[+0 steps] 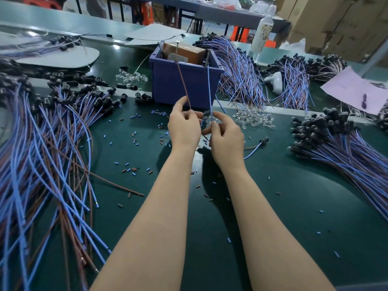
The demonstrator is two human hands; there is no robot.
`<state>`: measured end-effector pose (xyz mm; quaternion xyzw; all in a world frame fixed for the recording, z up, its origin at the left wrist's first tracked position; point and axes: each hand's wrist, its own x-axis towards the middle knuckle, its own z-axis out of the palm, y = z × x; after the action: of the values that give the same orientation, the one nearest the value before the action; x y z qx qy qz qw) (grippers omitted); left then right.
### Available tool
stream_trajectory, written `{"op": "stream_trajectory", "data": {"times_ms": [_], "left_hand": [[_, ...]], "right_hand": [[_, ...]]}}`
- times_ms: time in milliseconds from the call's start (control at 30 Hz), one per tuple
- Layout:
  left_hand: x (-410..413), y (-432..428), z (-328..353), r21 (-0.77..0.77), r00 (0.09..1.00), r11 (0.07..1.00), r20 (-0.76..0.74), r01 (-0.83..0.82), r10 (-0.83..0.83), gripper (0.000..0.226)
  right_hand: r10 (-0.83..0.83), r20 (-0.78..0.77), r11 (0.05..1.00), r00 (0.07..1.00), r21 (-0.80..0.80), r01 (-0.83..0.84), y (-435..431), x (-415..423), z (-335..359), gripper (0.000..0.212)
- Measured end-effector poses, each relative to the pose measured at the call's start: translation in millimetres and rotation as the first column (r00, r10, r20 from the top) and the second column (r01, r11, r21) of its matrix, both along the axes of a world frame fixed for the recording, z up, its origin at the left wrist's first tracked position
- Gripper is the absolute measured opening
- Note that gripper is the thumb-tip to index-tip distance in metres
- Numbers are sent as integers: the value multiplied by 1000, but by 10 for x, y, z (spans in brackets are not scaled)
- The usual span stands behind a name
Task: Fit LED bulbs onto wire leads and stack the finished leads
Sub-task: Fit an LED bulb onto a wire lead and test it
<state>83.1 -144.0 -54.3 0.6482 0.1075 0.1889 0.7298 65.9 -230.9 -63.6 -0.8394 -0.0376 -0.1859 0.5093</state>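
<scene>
My left hand [184, 124] pinches a brown wire [183, 82] that runs up toward the blue bin. A blue wire [209, 89] is pinched in my right hand [225, 135] and also rises toward the bin. Both hands hover close together above the green mat, just in front of the bin. Clear LED bulbs [254, 119] lie in a loose heap right of my hands. A large pile of leads with black sockets [344, 143] lies at the right. Another spread of blue and brown leads [48, 143] covers the left.
The blue bin [184, 85] holds a brown box and tools. More lead bundles [241, 72] hang behind it. One single lead [257, 146] lies near my right wrist. Cut insulation bits [134, 141] litter the green mat [294, 206]. A pink paper [354, 89] sits far right.
</scene>
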Motion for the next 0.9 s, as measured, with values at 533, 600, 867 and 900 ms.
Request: {"op": "stream_trajectory", "data": {"times_ms": [533, 600, 867, 900], "left_hand": [[-4, 12, 15, 21, 999, 999, -17, 36, -36, 40], [-6, 14, 16, 16, 999, 999, -22, 38, -38, 41], [-38, 1, 40, 17, 998, 999, -46, 47, -47, 29], [-51, -4, 50, 31, 998, 998, -41, 50, -49, 26]], "right_hand": [[16, 2, 1000, 1000, 26, -16, 26, 13, 21, 29], [22, 6, 999, 1000, 29, -22, 31, 13, 21, 29], [15, -7, 1000, 1000, -2, -15, 35, -17, 48, 24], [20, -7, 1000, 1000, -1, -20, 42, -32, 66, 23]]}}
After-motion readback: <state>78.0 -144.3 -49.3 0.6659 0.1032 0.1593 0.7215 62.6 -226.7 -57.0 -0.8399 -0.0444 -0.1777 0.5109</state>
